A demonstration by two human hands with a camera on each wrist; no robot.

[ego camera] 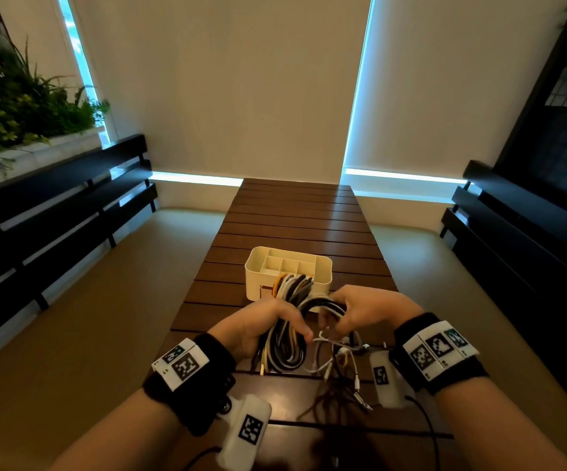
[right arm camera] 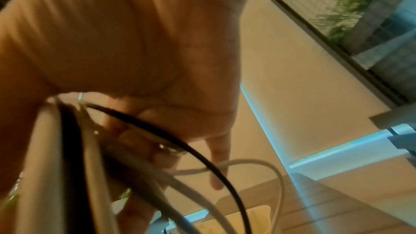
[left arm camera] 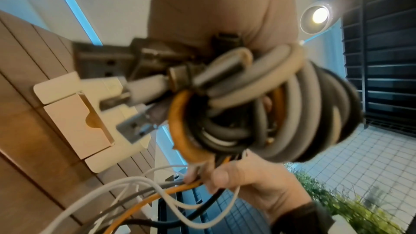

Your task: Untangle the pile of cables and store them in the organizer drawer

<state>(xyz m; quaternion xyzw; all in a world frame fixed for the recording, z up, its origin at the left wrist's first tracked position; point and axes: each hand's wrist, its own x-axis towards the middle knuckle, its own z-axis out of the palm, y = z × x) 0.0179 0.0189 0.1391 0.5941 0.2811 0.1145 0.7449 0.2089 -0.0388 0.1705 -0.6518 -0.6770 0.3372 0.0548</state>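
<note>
Left hand [ego camera: 258, 326] fingers clamp the cable bundle [ego camera: 287, 338]; right hand [ego camera: 360, 312] fingers pinch loose strands; no legible writing.

- dark brown slatted wooden table [ego camera: 295, 212], long, running away from the person
- cream organizer box [ego camera: 322, 266] standing on it mid-table, open compartments on top, drawer front facing the person
- loose cable ends [ego camera: 343, 372] in white, grey and brown trailing on the near slats, plugs resting on the wood
</note>
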